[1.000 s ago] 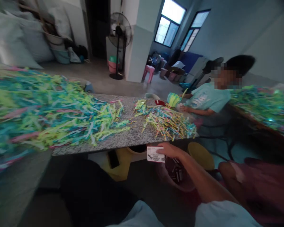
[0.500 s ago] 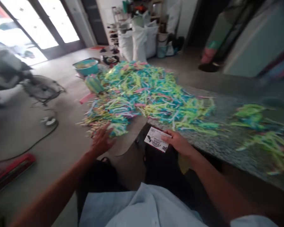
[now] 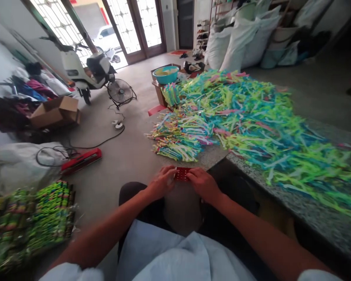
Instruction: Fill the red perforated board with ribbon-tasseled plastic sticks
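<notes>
Between my two hands is a small red card (image 3: 182, 174) with rows of pale dots or holes, held over my lap. My left hand (image 3: 163, 182) grips its left edge with closed fingers. On the opposite edge, the fingers and thumb of my right hand (image 3: 203, 183) are closed as well. Just beyond the card lies a bundle of thin sticks with coloured strips (image 3: 178, 142), at the near corner of the stone slab (image 3: 212, 155). A big heap of green, blue, white and pink strips (image 3: 251, 105) spreads across the slab to the right.
A teal basin (image 3: 165, 75) stands on a box past the heap. On the floor at left are a fan (image 3: 120, 92), a scooter (image 3: 84, 72), a cardboard box (image 3: 57, 111), a red tool (image 3: 81, 160) with a cable, and packed green bundles (image 3: 51, 212). White sacks (image 3: 240, 39) stand behind.
The view has swung left. My left hand has left the strips and come to the card. The card's white printed face showed before; now its red side does.
</notes>
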The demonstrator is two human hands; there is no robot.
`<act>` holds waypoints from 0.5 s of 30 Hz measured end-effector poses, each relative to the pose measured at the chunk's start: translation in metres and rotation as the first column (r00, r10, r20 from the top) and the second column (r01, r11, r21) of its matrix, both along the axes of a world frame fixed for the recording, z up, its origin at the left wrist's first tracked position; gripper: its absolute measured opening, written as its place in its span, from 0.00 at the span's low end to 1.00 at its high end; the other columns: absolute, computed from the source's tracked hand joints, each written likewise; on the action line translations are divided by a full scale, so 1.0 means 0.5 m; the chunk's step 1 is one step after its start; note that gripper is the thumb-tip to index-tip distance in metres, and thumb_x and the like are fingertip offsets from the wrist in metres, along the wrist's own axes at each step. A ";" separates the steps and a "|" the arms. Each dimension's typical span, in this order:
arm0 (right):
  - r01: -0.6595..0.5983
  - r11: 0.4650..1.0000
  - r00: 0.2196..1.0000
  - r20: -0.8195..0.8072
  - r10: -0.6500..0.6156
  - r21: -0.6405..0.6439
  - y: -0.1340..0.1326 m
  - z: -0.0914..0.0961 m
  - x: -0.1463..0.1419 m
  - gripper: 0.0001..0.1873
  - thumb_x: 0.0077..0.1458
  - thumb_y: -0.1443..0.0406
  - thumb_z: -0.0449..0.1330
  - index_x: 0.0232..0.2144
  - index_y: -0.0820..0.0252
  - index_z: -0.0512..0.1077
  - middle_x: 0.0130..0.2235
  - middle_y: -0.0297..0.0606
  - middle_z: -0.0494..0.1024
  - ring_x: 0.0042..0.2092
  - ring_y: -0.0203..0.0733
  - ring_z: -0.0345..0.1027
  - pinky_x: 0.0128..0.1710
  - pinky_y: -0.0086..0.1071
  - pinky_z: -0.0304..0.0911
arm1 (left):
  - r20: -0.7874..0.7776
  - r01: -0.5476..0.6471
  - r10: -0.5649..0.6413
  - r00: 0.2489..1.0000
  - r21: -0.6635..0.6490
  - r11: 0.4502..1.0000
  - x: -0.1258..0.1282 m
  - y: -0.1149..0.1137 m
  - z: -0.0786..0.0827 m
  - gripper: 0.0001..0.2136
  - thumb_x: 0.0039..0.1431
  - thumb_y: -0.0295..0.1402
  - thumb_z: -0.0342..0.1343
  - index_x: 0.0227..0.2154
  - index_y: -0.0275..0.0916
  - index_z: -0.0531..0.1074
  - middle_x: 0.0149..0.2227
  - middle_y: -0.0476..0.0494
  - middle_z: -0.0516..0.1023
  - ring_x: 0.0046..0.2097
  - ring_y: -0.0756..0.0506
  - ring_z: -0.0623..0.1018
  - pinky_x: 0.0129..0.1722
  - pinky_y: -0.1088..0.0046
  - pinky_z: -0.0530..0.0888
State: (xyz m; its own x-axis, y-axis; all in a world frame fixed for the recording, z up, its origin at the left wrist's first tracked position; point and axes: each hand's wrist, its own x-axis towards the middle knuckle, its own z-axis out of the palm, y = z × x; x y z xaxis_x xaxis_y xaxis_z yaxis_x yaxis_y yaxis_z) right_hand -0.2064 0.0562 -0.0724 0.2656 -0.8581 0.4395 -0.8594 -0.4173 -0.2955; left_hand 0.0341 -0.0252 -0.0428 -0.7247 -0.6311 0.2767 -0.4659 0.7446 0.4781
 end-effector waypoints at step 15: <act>0.220 0.942 0.934 -0.333 -0.128 0.254 -0.218 0.144 0.099 0.13 0.68 0.61 0.59 0.49 0.63 0.75 0.53 0.51 0.76 0.53 0.50 0.70 0.48 0.35 0.65 | 0.086 0.162 -0.153 0.984 -0.111 0.981 0.004 -0.032 -0.041 0.18 0.68 0.35 0.57 0.58 0.42 0.74 0.63 0.38 0.73 0.64 0.37 0.71 0.65 0.55 0.71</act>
State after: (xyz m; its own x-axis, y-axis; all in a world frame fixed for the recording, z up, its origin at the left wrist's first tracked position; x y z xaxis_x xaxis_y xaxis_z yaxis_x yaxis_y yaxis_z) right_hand -0.1569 -0.0527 -0.0006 0.1833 -0.9787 0.0925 -0.9776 -0.1914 -0.0879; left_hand 0.0363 -0.0411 -0.0634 -0.8345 -0.4737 0.2816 -0.3699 0.8602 0.3510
